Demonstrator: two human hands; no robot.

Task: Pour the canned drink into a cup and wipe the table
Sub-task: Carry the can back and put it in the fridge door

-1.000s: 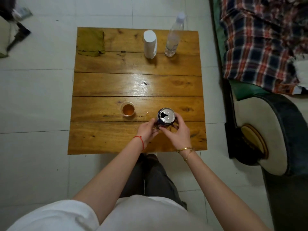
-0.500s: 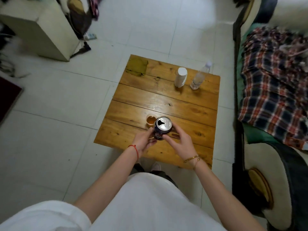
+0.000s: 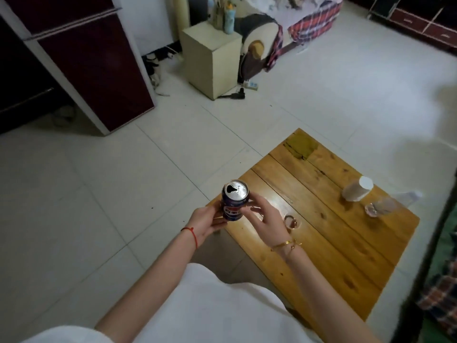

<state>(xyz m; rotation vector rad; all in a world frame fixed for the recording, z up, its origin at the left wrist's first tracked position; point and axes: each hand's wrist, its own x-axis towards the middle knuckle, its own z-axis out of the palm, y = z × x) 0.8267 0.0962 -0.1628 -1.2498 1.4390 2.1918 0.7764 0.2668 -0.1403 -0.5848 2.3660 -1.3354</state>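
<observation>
- While the head view tilts across the room, a dark red cabinet (image 3: 81, 68) with pale edging stands at the far left on the white tiled floor (image 3: 99, 181).
- Further right, a cream box-shaped stand (image 3: 212, 60) sits on the floor with a power strip (image 3: 249, 85) and cords at its foot; a pale blue bottle (image 3: 228, 19) and other small items stand on top, too blurred to name.
- Behind the stand is the rounded arm of a sofa (image 3: 257, 45), draped with a red and blue plaid cloth (image 3: 314, 21).
- Low in the middle, the left hand (image 3: 206, 224), a red string at its wrist, holds the lower part of the can (image 3: 234, 200) with its fingers wrapped round the far side.
- The can is upright, dark blue with a red and white logo, its silver top opened; it is held in the air just past the near left corner of the table (image 3: 333, 243).
- The right hand (image 3: 264, 219), gold bracelets on its wrist, touches the can's right side with thumb and forefinger, the other fingers spread apart and loose.
- Just right of that hand, the cup (image 3: 290, 222), small and clear, stands on the wooden table; its contents are hard to make out.
- A folded olive-green cloth (image 3: 303, 144) lies on the table's far corner.
- Further right stand a white cylindrical container (image 3: 358, 191) and, beside it, a clear plastic bottle (image 3: 388, 206), both blurred.
- At the right edge, dark furniture and more plaid fabric (image 3: 442, 298) show.
</observation>
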